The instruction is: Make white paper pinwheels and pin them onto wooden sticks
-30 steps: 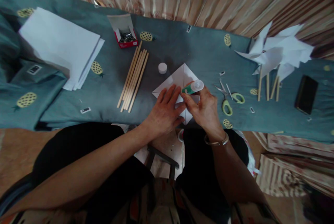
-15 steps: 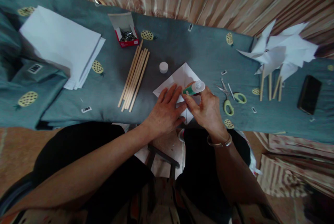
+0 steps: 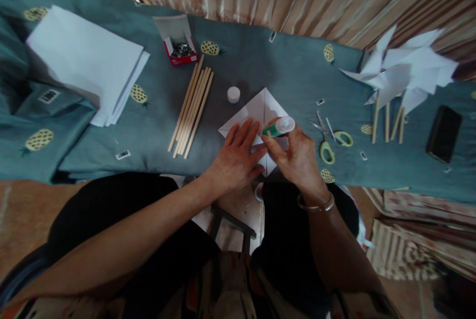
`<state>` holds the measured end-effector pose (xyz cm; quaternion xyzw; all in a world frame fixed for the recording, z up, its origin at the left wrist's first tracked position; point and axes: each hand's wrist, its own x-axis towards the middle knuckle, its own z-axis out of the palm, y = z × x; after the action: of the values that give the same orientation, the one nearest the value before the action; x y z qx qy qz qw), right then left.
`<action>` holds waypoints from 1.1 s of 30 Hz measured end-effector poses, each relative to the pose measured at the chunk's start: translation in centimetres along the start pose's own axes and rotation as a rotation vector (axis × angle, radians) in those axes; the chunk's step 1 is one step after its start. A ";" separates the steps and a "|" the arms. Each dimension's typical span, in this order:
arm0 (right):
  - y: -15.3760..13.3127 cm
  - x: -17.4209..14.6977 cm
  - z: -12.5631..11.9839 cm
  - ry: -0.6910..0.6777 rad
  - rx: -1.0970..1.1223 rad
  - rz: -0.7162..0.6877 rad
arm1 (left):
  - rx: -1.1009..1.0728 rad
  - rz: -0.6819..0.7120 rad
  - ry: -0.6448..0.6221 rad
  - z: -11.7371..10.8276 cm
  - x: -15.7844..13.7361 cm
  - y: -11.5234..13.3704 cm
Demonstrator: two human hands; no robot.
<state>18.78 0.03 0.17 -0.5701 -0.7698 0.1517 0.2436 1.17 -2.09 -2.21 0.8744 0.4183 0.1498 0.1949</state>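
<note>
A creased white paper square (image 3: 248,113) lies with one corner pointing away from me near the table's front edge. Across its left part my left hand (image 3: 240,156) rests flat, fingers spread. My right hand (image 3: 295,153) grips a green-and-white glue stick (image 3: 278,127), tilted with its lower end at the middle of the paper; the tip itself is hidden by my fingers. Just beyond the paper's left side stands the white round cap (image 3: 233,95). To the right of my right hand are scissors (image 3: 327,140) with light green handles, their blades parted.
Wooden sticks (image 3: 192,110) lie left of the paper, below an open red box (image 3: 182,53) of small metal pieces. Stacked white sheets (image 3: 87,61) sit far left. Paper pinwheels (image 3: 401,71) on sticks and a dark phone-like object (image 3: 444,134) are at the right.
My right hand and the glue stick have shifted very slightly to the right. My left hand stays on the paper in the same place.
</note>
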 end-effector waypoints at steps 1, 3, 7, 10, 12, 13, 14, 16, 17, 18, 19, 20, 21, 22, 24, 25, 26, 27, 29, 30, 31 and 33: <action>0.0 0.0 0.0 -0.004 0.003 -0.003 | 0.000 0.000 0.002 0.0 0.0 0.0; 0.1 -0.1 -0.1 -0.010 0.007 -0.007 | 0.002 0.001 0.007 0.0 0.0 0.0; 0.0 -0.2 -0.2 -0.009 0.007 0.007 | 0.007 -0.005 0.002 0.0 0.0 0.0; 0.0 -0.3 -0.3 -0.011 0.020 0.010 | 0.006 -0.015 -0.010 -0.1 0.0 0.1; -0.1 -0.4 -0.3 -0.016 0.029 0.002 | 0.000 -0.014 -0.009 -0.1 0.0 0.1; -0.1 -0.4 -0.4 -0.017 0.028 0.001 | -0.002 -0.012 -0.007 -0.2 0.0 0.1; 0.0 -0.4 -0.4 -0.016 0.024 0.000 | -0.004 -0.010 -0.005 -0.2 0.0 0.1; 0.0 -0.3 -0.4 -0.013 0.015 -0.001 | -0.004 -0.011 -0.004 -0.2 0.0 0.1; 0.1 -0.3 -0.3 -0.012 0.013 -0.004 | -0.002 -0.012 -0.005 -0.2 0.0 0.1; 0.1 -0.3 -0.3 -0.010 0.014 -0.008 | 0.000 -0.014 -0.007 -0.2 0.0 0.1; 0.1 -0.3 -0.3 -0.008 0.017 -0.010 | 0.003 -0.014 -0.008 -0.1 0.0 0.1; 0.1 -0.3 -0.3 -0.010 0.021 -0.011 | 0.006 -0.014 -0.009 -0.1 0.0 0.1; 0.2 -0.2 -0.4 -0.011 0.024 -0.008 | 0.008 -0.012 -0.009 -0.1 0.0 0.1; 0.2 -0.2 -0.4 -0.013 0.026 -0.005 | 0.010 -0.011 -0.007 -0.1 0.0 0.0; 0.1 -0.2 -0.5 -0.025 0.031 -0.005 | 0.014 -0.005 -0.001 0.0 0.0 0.0; 0.1 -0.2 -0.5 -0.029 0.031 -0.007 | 0.016 -0.003 0.002 0.0 0.0 0.0; 0.2 -0.2 -0.5 -0.031 0.030 -0.012 | 0.019 -0.003 0.006 0.0 0.0 0.0; 0.2 -0.2 -0.5 -0.031 0.029 -0.017 | 0.022 -0.001 0.010 0.0 0.0 0.0; 0.2 -0.2 -0.6 -0.024 0.024 -0.020 | 0.026 0.000 0.020 0.0 0.0 0.0; 0.2 -0.2 -0.6 -0.021 0.021 -0.018 | 0.027 0.001 0.026 0.0 0.0 -0.1; 0.2 -0.2 -0.5 -0.019 0.020 -0.016 | 0.027 0.003 0.032 0.0 0.0 -0.1; 0.2 -0.2 -0.6 -0.019 0.018 -0.013 | 0.027 0.007 0.038 0.1 -0.1 -0.1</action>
<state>19.30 -0.17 0.49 -0.5612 -0.7745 0.1625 0.2425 1.07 -2.07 -2.35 0.8753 0.4209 0.1616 0.1746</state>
